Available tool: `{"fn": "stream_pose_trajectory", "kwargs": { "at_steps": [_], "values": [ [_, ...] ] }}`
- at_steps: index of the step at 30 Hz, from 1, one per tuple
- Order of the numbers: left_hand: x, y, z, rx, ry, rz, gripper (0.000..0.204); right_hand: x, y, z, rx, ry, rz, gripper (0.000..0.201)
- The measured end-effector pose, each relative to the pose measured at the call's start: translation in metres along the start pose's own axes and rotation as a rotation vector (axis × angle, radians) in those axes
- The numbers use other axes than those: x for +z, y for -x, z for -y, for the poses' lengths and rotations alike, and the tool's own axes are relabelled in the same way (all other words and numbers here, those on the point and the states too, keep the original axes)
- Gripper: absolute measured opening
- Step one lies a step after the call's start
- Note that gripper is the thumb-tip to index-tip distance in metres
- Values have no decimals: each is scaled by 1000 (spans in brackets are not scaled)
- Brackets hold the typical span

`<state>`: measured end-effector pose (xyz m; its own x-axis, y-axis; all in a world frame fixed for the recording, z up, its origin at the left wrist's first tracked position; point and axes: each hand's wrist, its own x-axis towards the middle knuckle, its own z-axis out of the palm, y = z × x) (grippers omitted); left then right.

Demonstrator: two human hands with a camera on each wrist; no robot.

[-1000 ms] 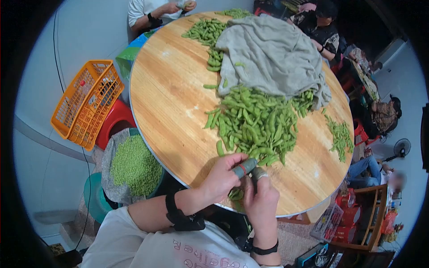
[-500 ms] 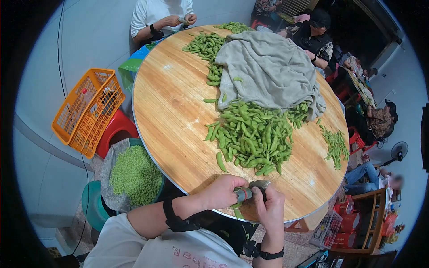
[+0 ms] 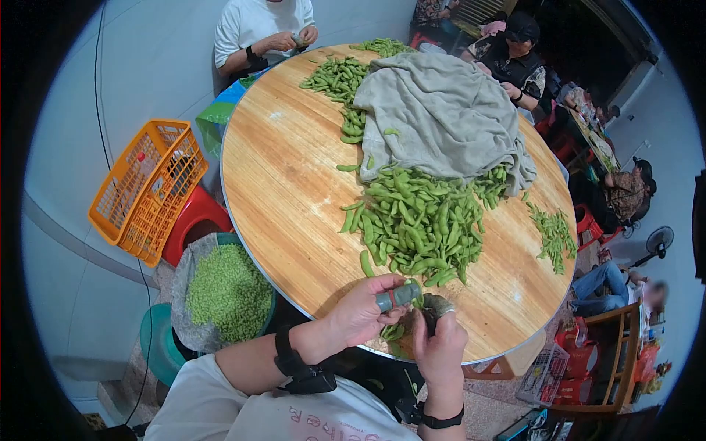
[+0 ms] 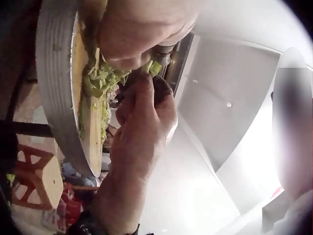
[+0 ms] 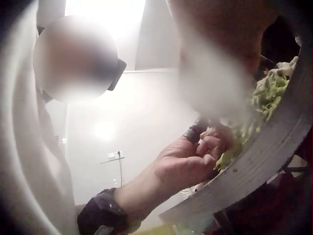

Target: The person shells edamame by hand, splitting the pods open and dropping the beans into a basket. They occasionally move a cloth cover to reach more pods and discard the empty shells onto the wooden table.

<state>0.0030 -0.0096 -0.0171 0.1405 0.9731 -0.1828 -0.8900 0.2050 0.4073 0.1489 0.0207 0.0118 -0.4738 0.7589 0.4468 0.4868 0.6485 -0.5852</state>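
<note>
Pod (image 3: 417,297) sits over the near edge of the table (image 3: 279,184), pinched in the grip of the left hand (image 3: 362,312); the right hand (image 3: 443,339) pinches at its lower end with thumb and wrapped finger. Farther in, a heap of pods (image 3: 419,220) meets a grey cloth (image 3: 441,110). Beans (image 3: 228,294) fill a tub (image 3: 181,312) beside the left edge.

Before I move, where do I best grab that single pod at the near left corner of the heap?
I'd pinch the single pod across its middle, from above and the left. It is slim, lies roughly lengthwise toward you, and has bare tabletop on its left, while the heap crowds its right.
</note>
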Motion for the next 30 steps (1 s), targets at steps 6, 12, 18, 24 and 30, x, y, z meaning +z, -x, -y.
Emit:
{"fn": "stream_pose_trajectory", "kwargs": {
  "at_steps": [6,12,18,24,30],
  "values": [
    [2,-2,6,112,-228,-231,14,16,8,10,-148,198,21,20],
    [-2,-5,9,223,-386,-327,12,23,10,15,-82,216,54,22],
    [-11,-9,7,370,-1049,-320,13,25,12,15,26,246,94,19],
    [-4,-12,8,506,-1427,-304,14,21,9,16,93,259,146,16],
    [-11,-13,-8,134,-657,-125,20,4,5,1,260,-258,120,14]
  ]
}}
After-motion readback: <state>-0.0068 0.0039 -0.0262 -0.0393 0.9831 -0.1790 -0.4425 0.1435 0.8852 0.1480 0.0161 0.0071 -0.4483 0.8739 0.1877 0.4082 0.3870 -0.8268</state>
